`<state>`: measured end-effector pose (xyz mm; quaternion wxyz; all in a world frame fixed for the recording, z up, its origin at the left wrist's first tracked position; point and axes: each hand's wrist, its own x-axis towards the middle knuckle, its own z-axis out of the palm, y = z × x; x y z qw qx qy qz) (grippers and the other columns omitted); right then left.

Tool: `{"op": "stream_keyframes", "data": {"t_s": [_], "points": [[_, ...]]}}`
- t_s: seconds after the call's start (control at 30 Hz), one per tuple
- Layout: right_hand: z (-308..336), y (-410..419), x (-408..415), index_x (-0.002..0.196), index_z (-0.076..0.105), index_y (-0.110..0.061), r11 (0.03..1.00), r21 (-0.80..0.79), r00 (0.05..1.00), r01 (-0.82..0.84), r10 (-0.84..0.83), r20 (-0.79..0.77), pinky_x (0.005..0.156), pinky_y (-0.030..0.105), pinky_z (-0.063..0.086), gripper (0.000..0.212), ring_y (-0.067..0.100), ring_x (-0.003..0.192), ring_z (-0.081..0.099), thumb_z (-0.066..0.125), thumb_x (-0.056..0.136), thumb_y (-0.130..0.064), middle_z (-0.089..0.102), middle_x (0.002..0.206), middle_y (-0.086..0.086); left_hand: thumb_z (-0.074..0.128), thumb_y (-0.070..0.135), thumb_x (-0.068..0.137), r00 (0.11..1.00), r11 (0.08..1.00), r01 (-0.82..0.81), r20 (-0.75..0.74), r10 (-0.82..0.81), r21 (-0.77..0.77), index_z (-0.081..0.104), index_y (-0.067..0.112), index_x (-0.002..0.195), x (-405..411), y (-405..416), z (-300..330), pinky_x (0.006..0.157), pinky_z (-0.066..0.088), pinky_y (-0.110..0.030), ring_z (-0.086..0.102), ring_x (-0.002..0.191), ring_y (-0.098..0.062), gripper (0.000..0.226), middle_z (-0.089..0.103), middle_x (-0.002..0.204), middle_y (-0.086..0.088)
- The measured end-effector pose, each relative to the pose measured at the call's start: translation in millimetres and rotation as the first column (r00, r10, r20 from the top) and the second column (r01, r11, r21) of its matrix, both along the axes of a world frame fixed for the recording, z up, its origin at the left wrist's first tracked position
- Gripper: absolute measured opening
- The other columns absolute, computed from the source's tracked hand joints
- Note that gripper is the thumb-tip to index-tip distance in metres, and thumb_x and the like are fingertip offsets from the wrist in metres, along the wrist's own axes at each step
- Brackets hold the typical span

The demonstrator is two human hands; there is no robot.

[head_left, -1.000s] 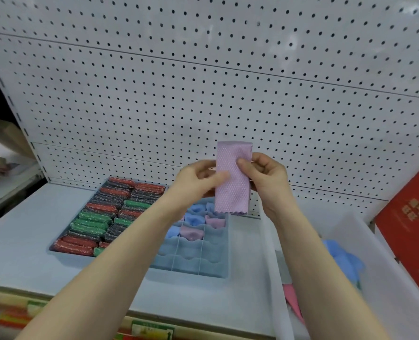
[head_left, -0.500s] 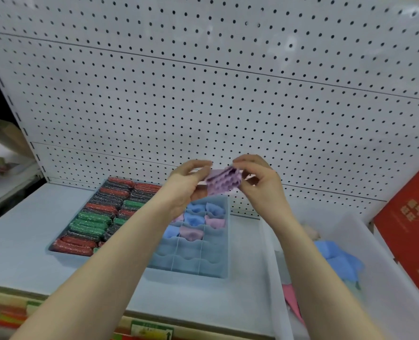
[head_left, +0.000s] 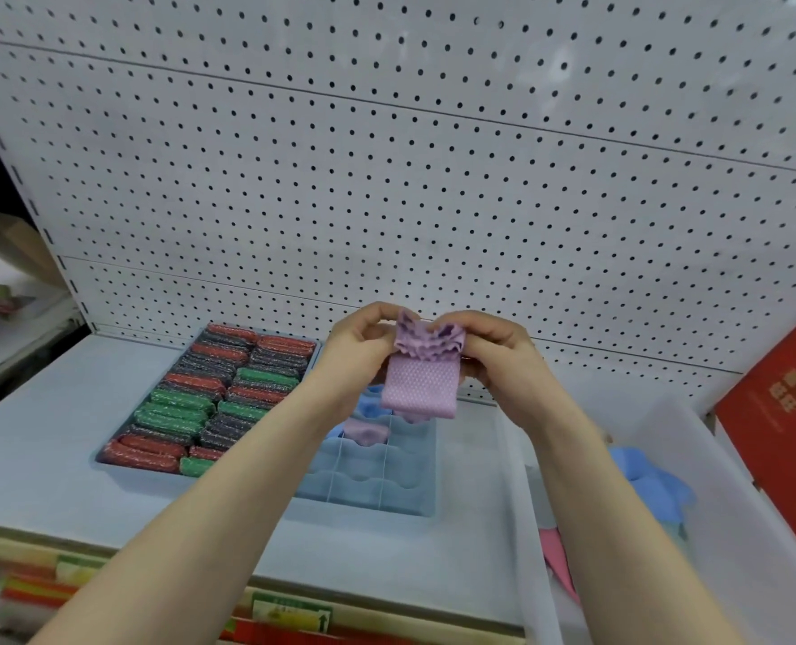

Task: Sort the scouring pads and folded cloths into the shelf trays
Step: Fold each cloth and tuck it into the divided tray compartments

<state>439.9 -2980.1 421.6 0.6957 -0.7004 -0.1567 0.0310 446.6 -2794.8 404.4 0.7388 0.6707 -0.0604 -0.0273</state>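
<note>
Left hand (head_left: 359, 342) + right hand (head_left: 494, 351) both pinch the folded purple cloth (head_left: 421, 381), fingers closed on its bunched top edge. Cloth hangs above the divided tray (head_left: 410, 498). Scouring pads (head_left: 210, 402) in tray at 9 o'clock.

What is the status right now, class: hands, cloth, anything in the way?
Left hand and right hand both pinch the purple cloth, held above the divided tray. Cloth not yet placed. Nothing in the way.
</note>
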Motion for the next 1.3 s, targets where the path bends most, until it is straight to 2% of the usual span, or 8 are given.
{"op": "stream_keyframes", "data": {"t_s": [0.1,0.23,0.37,0.53,0.67,0.9,1.13,1.3], "points": [[-4,4,0,0.074,0.073,-0.016,0.999,0.001,0.999,0.041,-0.041,-0.001,0.058,0.024,0.046,0.039,0.015,0.069,0.057,0.049,0.091,0.010,0.069,0.078,0.000,0.052,0.016,0.094,0.993,0.997,0.028,-0.112,-0.035,-0.068,0.072,0.026,0.086,-2,0,-3,0.048,0.048,-0.022,0.064,0.062,-0.018,0.024,0.074,0.082,-0.003],[-9,9,-1,0.071,0.068,-0.010,0.974,-0.185,0.985,0.132,-0.108,0.132,0.058,0.020,0.041,0.043,0.012,0.062,0.050,0.039,0.085,0.018,0.065,0.070,-0.004,0.051,0.069,0.085,0.934,0.981,0.193,-0.308,-0.182,0.002,0.072,0.020,0.103,-5,6,-6,0.077,0.058,-0.044,0.073,0.087,-0.030,0.057,0.076,0.099,-0.008],[-14,16,-7,0.077,0.073,-0.012,0.945,-0.276,0.978,0.174,-0.132,0.164,0.064,0.016,0.045,0.045,0.007,0.074,0.059,0.038,0.081,0.016,0.068,0.085,0.003,0.070,0.030,0.087,0.955,0.983,0.156,-0.268,-0.125,0.096,0.070,0.013,0.108,-10,8,-18,0.079,0.059,-0.045,0.073,0.089,-0.024,0.027,0.073,0.108,-0.015],[-28,22,-16,0.117,0.064,-0.028,0.987,-0.145,0.979,0.063,-0.089,-0.185,0.068,0.027,0.057,0.023,0.017,0.084,0.071,0.056,0.096,-0.021,0.072,0.103,0.006,0.066,0.012,0.092,0.986,0.998,0.054,-0.158,-0.047,0.039,0.063,0.013,0.111,-16,19,-29,0.071,0.059,-0.046,0.073,0.083,-0.028,0.019,0.074,0.099,-0.016],[-48,32,-23,0.111,0.067,-0.009,0.999,-0.030,0.963,0.038,-0.045,-0.265,0.064,0.027,0.057,0.025,0.024,0.077,0.073,0.058,0.092,0.004,0.074,0.089,0.016,0.062,0.003,0.092,0.992,0.998,0.040,-0.119,-0.033,0.054,0.065,0.015,0.102,-20,32,-42,0.067,0.060,-0.039,0.069,0.075,-0.023,0.015,0.072,0.096,-0.011],[-74,56,-26,0.090,0.075,-0.016,0.982,-0.081,0.960,0.172,-0.185,-0.212,0.066,0.018,0.055,0.043,0.009,0.076,0.072,0.047,0.089,0.017,0.076,0.083,-0.004,0.061,0.010,0.092,0.949,0.973,0.051,-0.293,-0.118,-0.226,0.070,0.000,0.107,-22,51,-65,0.077,0.058,-0.027,0.072,0.090,-0.024,0.020,0.073,0.102,-0.013],[-80,47,-7,0.104,0.076,-0.015,0.965,-0.261,0.902,-0.003,-0.110,-0.418,0.076,0.031,0.060,0.024,0.018,0.084,0.072,0.059,0.097,-0.029,0.074,0.097,0.011,0.067,-0.004,0.086,0.988,0.994,0.096,-0.127,-0.089,0.051,0.070,0.018,0.101,-11,57,-87,0.070,0.057,-0.020,0.070,0.079,-0.004,0.026,0.067,0.103,0.005],[-100,32,12,0.099,0.071,-0.009,0.767,-0.630,0.935,0.118,-0.299,-0.190,0.072,0.031,0.047,0.015,0.018,0.076,0.057,0.071,0.084,-0.011,0.067,0.083,0.012,0.074,0.011,0.083,0.990,0.886,0.126,0.001,-0.142,0.447,0.063,0.016,0.119,12,49,-112,0.081,0.047,-0.011,0.064,0.096,-0.001,0.038,0.065,0.118,0.001]]}}
